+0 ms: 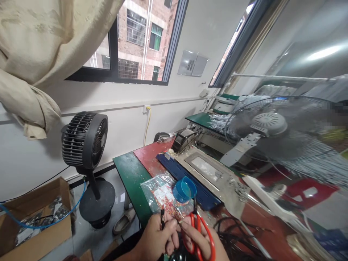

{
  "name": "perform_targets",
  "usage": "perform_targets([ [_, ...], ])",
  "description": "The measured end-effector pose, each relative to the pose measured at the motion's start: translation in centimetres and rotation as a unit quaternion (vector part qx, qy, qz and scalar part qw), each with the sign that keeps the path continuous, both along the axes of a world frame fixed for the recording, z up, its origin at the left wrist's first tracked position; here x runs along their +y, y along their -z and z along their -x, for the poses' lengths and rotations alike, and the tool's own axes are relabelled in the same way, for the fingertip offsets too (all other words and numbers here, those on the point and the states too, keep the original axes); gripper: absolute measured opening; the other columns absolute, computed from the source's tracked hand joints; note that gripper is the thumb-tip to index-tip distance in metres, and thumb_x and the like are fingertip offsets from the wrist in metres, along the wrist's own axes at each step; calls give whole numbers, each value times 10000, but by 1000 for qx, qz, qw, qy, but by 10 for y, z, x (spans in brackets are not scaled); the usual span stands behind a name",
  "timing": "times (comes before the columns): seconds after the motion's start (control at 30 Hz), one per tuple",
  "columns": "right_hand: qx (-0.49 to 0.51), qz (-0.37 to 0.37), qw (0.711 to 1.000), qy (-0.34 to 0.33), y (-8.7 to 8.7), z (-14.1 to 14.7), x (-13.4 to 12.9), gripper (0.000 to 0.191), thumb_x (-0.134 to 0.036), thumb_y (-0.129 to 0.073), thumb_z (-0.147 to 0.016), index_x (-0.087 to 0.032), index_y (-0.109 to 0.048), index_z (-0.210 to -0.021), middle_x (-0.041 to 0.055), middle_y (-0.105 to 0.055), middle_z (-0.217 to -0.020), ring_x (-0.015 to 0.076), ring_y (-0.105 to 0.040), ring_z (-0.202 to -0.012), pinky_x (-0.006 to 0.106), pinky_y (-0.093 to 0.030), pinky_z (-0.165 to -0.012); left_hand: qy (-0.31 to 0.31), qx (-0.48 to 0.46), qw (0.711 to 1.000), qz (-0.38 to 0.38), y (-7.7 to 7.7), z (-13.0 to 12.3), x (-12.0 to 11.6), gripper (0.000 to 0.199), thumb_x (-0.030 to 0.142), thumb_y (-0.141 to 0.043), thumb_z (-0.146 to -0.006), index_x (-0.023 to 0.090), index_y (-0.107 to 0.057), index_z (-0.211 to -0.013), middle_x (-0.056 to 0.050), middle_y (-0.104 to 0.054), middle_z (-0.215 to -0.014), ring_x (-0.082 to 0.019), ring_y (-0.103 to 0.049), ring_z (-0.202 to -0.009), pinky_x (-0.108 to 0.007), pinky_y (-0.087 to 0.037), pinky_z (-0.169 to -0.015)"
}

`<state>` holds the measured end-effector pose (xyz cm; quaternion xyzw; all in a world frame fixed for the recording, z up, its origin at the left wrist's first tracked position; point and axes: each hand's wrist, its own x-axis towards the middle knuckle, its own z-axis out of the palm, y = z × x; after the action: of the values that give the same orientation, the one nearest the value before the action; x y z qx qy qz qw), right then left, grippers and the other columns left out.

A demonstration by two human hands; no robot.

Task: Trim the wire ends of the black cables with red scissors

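At the bottom centre, my left hand [159,232] is closed around a thin black cable [162,214], its tip poking up past the thumb. My right hand [198,235] carries red-handled scissors [212,241] with the dark blades pointing away from me. The fingertips of both hands almost meet, pinching something too small to make out. Just beyond them lies a clear plastic bag [147,188] with many small red and yellow pieces [172,207]. A translucent blue cup [185,189] stands against the bag's right side. Dark cables [233,232] lie in a bundle to the right of my right hand.
Behind the cup sits a blue and beige machine [187,175] on the red and green table [126,170]. A large fan [269,123] is at right. On the floor at left are a black fan [85,141], an open cardboard box [46,239] and a shoe [124,221].
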<state>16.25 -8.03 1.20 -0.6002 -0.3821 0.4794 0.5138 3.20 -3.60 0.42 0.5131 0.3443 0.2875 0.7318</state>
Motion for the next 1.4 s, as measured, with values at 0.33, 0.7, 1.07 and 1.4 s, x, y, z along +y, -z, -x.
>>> perform_targets([
  [0.33,-318,-193,924,84,-2,-14,-3,188,-335,-703,-679,-183,-693,-789,45,-687,-738,190,-637,-658,245,-494,-642,-19,-85,976,202,-5,4,5,400,545,-591,-646,155,-518,-701,54,-468,-349,-32,-223,-253,-206,-93,-314],
  [0.7,-464,-389,795,-42,0,-22,-3,232,-145,-544,-777,-174,-648,-982,93,-687,-834,195,-640,-750,264,-511,-684,85,-109,951,276,4,10,9,367,510,-593,-664,165,-493,-588,76,-375,-321,-25,-177,-253,-216,-53,-339],
  [1.07,32,-1,999,19,0,-1,1,355,-491,-653,-696,-168,-534,-607,-47,-483,-445,71,-416,-373,176,-320,-367,-9,-57,992,111,3,1,2,426,589,-525,-694,164,-501,-673,45,-485,-363,-36,-253,-251,-203,-128,-300],
  [1.4,-473,-388,789,-58,10,-27,0,300,-96,-546,-751,-165,-625,-1032,88,-685,-860,190,-648,-770,255,-522,-690,103,-116,943,293,12,13,12,387,449,-527,-730,145,-490,-494,68,-320,-297,-25,-176,-257,-218,-42,-354],
])
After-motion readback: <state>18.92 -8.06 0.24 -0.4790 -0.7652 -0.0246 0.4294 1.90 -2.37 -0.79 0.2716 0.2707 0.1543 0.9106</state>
